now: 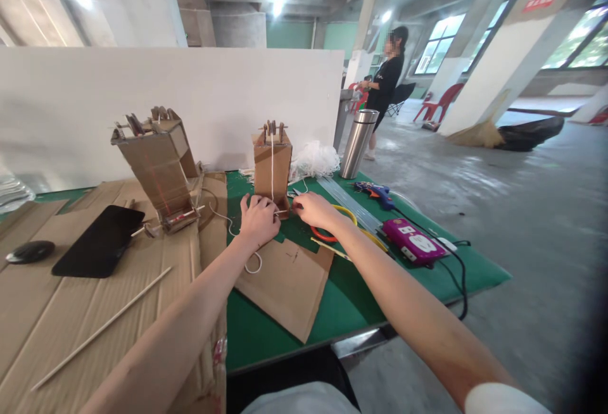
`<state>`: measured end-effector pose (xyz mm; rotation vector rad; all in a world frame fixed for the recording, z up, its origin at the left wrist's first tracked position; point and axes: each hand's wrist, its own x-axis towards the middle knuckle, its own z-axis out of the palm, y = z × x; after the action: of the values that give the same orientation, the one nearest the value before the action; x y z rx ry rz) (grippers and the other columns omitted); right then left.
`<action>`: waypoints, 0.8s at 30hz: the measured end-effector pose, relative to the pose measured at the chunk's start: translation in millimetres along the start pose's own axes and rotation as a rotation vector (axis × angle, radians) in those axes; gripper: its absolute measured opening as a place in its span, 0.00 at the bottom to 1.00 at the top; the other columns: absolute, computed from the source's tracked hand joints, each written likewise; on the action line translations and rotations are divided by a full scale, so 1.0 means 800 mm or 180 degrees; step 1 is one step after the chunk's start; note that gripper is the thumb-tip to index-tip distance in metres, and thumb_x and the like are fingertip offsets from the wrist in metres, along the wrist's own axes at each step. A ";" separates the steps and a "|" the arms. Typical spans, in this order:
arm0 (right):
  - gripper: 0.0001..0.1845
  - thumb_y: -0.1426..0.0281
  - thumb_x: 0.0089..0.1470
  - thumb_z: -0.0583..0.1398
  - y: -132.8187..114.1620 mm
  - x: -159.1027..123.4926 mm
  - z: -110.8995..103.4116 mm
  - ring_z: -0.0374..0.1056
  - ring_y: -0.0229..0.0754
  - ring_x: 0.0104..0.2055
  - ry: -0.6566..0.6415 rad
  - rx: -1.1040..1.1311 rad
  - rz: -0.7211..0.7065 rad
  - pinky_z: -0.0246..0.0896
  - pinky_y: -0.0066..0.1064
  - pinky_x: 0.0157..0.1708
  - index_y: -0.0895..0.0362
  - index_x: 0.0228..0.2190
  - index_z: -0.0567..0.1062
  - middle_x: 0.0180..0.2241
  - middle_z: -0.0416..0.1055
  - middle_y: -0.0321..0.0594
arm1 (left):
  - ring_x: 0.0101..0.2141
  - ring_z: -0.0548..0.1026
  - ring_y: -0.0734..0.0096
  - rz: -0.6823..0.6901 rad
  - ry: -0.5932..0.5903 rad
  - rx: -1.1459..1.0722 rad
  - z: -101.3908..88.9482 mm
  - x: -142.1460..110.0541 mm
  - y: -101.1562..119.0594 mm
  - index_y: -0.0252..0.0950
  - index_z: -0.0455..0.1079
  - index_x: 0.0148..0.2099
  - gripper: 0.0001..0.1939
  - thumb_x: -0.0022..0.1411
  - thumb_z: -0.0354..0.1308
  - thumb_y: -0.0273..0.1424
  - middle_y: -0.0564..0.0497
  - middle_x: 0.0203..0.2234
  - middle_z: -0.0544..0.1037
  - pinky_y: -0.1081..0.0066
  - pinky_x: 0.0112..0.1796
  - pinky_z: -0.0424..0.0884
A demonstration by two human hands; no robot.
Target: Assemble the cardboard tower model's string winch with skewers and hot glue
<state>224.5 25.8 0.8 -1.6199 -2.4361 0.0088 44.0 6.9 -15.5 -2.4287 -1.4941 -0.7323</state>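
Observation:
A small upright cardboard tower (272,167) stands on the green table (351,300), with a white string running down its front from wooden pegs on top. My left hand (258,219) is closed at the tower's base, fingers curled around the string and a thin stick. My right hand (313,209) is closed just to the right of the base, pinching the other end of that thin stick or string. A loop of white string (254,267) trails below my left wrist.
A larger tilted cardboard tower (159,167) stands left on corrugated sheets, beside a black pad (97,240), a mouse (31,251) and a long wooden stick (102,328). Right: steel flask (358,143), glue gun (375,194), magenta power strip (412,240), scissors (332,232). A person stands far back.

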 end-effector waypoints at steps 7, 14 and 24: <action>0.12 0.73 0.55 0.53 0.002 0.001 0.001 0.68 0.45 0.40 0.0022 -0.0093 -0.0065 0.54 0.29 0.37 0.56 0.30 0.77 0.36 0.75 0.45 | 0.47 0.65 0.58 -0.0042 -0.0037 0.0031 0.001 0.001 0.000 0.41 0.74 0.36 0.09 0.55 0.53 0.30 0.50 0.37 0.77 0.50 0.58 0.44; 0.12 0.72 0.56 0.54 -0.001 -0.001 -0.001 0.68 0.45 0.41 -0.0006 -0.0023 -0.0051 0.54 0.29 0.38 0.57 0.32 0.78 0.36 0.75 0.46 | 0.47 0.64 0.57 -0.0146 -0.0166 0.0008 0.002 0.002 0.001 0.41 0.74 0.36 0.10 0.53 0.54 0.27 0.49 0.37 0.76 0.51 0.58 0.43; 0.11 0.71 0.56 0.55 -0.002 -0.002 -0.006 0.69 0.45 0.41 -0.0053 0.0055 -0.0050 0.55 0.28 0.37 0.57 0.34 0.78 0.36 0.76 0.47 | 0.46 0.65 0.58 -0.0286 -0.0298 -0.0102 0.002 0.007 -0.007 0.43 0.76 0.33 0.10 0.58 0.52 0.32 0.51 0.37 0.77 0.51 0.55 0.47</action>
<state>224.4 22.9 5.2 -1.5998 -2.4541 0.0410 42.0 14.6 -14.6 -2.4645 -1.6484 -0.6731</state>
